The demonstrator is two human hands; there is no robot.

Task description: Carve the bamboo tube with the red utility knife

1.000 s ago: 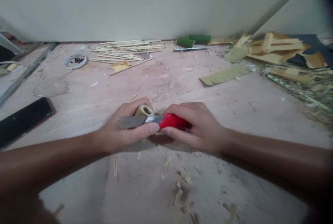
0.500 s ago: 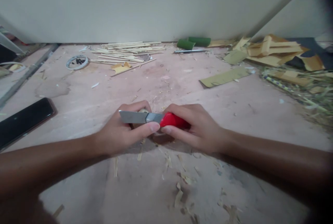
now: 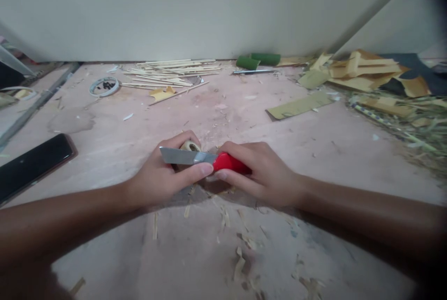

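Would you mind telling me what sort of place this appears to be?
It looks like a makeshift craft workspace, though whether floor or tabletop is unclear: the right hand holds a red-handled knife, pale shavings litter the surface, and thin sticks lie piled farther back.

plain pale wall (image 3: 167,11) at the back, stained pinkish surface (image 3: 108,151) below, greyish strip (image 3: 38,100) off left, kinda dim light

The knife (image 3: 206,157) has tilted, its blade tip higher. The tube (image 3: 189,143), nearly hidden half a second ago, shows its end again.
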